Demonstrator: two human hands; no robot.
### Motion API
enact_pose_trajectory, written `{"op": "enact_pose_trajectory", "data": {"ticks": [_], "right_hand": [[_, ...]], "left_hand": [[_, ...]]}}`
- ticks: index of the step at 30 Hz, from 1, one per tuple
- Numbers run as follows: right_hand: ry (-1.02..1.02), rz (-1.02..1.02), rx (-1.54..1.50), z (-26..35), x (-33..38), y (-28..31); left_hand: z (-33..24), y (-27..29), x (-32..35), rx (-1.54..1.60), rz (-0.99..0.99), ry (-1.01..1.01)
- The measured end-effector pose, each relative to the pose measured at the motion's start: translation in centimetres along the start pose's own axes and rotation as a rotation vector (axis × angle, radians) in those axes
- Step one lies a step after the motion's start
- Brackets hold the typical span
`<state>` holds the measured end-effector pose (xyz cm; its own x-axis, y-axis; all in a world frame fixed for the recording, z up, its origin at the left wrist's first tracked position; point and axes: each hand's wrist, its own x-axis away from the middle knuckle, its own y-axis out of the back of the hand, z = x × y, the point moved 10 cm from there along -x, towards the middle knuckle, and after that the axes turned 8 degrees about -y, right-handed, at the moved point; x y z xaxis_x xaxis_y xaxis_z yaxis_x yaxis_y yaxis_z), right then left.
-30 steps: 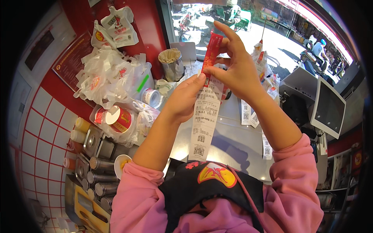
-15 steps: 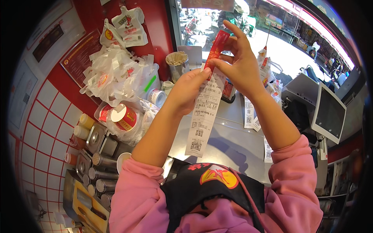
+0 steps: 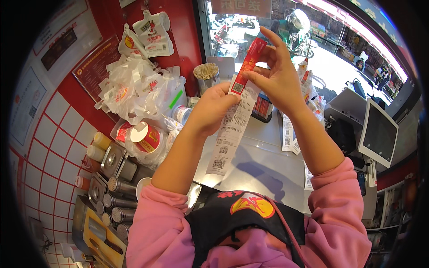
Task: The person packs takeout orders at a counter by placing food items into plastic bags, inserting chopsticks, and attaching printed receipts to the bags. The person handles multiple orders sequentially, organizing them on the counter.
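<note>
Both my hands are raised over the metal counter (image 3: 263,156). A long white paper receipt (image 3: 229,134) hangs down from my left hand (image 3: 212,109), which pinches its upper part between thumb and fingers. Lying against the top of the receipt is a narrow red printed strip (image 3: 250,60) with a square code at its lower end. My right hand (image 3: 282,76) grips the strip's right edge with the thumb in front; its index finger points up. Whether the strip is stuck to the receipt I cannot tell.
White plastic bags (image 3: 134,87) and stacked paper bowls (image 3: 145,138) crowd the left side. A canister of wooden sticks (image 3: 206,72) stands behind my left hand. More receipts (image 3: 288,134) hang at right, near a screen (image 3: 380,129). Shaker jars (image 3: 123,201) line the lower left.
The receipt's lower end has swung slightly left. My left hand has slid down a little, uncovering the strip's coded lower end. Outside, a person in a helmet has moved right.
</note>
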<state>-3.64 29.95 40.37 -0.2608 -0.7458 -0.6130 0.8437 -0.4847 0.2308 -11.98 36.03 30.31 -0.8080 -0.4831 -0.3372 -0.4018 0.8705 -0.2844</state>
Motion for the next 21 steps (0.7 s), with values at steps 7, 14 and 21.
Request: {"op": "enact_pose_trajectory", "data": {"ticks": [7, 14, 21], "right_hand": [[0.007, -0.004, 0.005, 0.2, 0.0, 0.1], [0.039, 0.03, -0.032, 0.2, -0.5, -0.2], [0.053, 0.023, -0.008, -0.4, -2.4, -0.2]], "left_hand": [[-0.7, -0.2, 0.1, -0.025, -0.021, 0.005], [-1.3, 0.2, -0.7, -0.049, -0.031, -0.029], [0.2, -0.3, 0.5, 0.036, 0.055, 0.05]]}}
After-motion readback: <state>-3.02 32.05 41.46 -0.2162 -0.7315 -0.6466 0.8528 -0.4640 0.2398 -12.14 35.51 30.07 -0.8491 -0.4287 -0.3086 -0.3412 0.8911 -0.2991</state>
